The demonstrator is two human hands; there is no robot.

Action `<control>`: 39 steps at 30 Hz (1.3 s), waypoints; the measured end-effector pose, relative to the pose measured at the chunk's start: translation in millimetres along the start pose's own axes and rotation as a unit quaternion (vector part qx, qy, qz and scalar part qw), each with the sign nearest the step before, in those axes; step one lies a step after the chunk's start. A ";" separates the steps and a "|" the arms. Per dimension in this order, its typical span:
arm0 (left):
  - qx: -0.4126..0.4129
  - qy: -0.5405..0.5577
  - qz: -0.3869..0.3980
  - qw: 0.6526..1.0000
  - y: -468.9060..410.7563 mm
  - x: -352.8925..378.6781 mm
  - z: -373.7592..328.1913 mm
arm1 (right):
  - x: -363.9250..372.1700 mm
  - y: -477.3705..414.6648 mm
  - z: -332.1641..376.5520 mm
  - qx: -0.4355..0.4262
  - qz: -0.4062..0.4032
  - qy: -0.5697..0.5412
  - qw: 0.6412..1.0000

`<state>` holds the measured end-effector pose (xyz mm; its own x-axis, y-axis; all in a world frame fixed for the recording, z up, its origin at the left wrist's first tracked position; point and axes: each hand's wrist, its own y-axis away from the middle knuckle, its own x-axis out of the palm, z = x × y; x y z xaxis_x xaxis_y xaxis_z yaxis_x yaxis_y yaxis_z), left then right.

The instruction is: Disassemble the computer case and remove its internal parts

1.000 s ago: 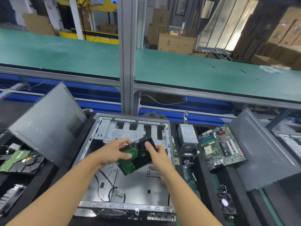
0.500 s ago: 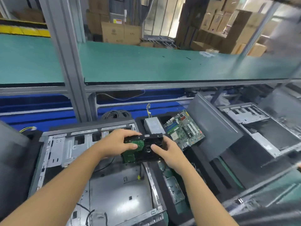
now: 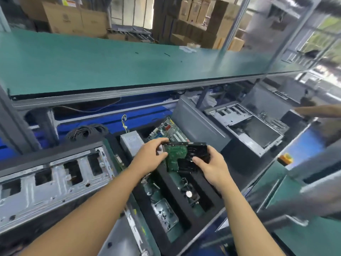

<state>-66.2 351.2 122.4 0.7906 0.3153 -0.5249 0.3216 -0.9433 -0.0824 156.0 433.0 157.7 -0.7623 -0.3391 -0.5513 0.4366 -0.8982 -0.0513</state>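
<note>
You are holding the black hard drive with a green circuit board [image 3: 184,154] in both hands at the centre of the frame, board side facing you. Your left hand [image 3: 149,156] grips its left end, fingers [image 3: 159,141] curled over the far edge and thumb on the board. Your right hand [image 3: 212,169] grips the right end, thumb pressed on the black casing; its other fingers are hidden underneath.

The drive is out of the open grey metal computer case [image 3: 55,182], which lies at the lower left, and it hangs over the black foam tray [image 3: 166,183] just right of the case. This is what the next move turns on: the drive's long axis runs left to right across the frame, while the tray slot beneath it, with the small black fan [image 3: 190,194] at its near end, runs away from you. By my reading the drive must be turned to match before it goes down. The silver power supply box [image 3: 132,141] and green motherboard [image 3: 166,129] sit just beyond, so keep the far edge off them
</note>
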 end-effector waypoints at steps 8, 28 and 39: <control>-0.160 -0.132 0.160 0.965 -43.5 99.2 37.7 | -4.6 -63.5 -69.2 0.064 0.017 0.129 0.989; -0.056 -0.460 0.344 0.817 -31.6 228.9 68.4 | 50.7 -125.9 -131.0 0.126 0.195 0.308 0.923; -0.026 -0.485 0.361 0.796 -17.8 238.2 45.9 | 94.0 -117.1 -158.3 0.177 0.235 0.297 0.909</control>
<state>92.5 438.4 -40.0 0.0136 -0.5590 -0.8290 0.0075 -0.8290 0.5591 108.8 550.7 -19.9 -0.0936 -0.5919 -0.8005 0.3865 -0.7626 0.5187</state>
